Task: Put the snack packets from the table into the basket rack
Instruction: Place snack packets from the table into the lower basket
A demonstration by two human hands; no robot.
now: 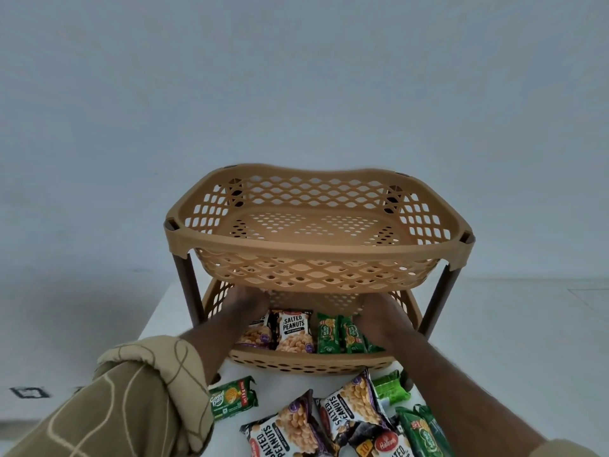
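Two tiers on tan basket rack (316,249), brown corner posts, standing on white table (494,341) toward its far edge. Upper basket (313,225) holding nothing visible. Lower basket (309,361) carrying two Salted Peanuts packets (293,329) at left and middle, upright and overlapping, with two green biscuit packets (339,334) just beside them at right. Left hand (247,303) reaching in under upper basket at left side of lower basket, touching leftmost peanut packet; fingers hidden behind basket mesh, so spread or pinching cannot be told. Right hand (379,321) reaching in at right side of lower basket, against green biscuit packets; fingers likewise hidden, grip cannot be told. Patterned tan sleeve (141,400) on left forearm, at lower left. On table near its front edge, in front of rack: green Good Day biscuit packet (232,399) toward left, just beside left forearm; Salted Peanuts packet (283,430) lying flat at middle; second Salted Peanuts packet (352,404) tilted just to its right, overlapping; third peanut packet (389,446) partly cut off at bottom edge; small bright green packet (390,387) close to rack's front right corner; larger dark green packet (425,433) beside right forearm, partly covered. Pale grey wall (296,77) behind.
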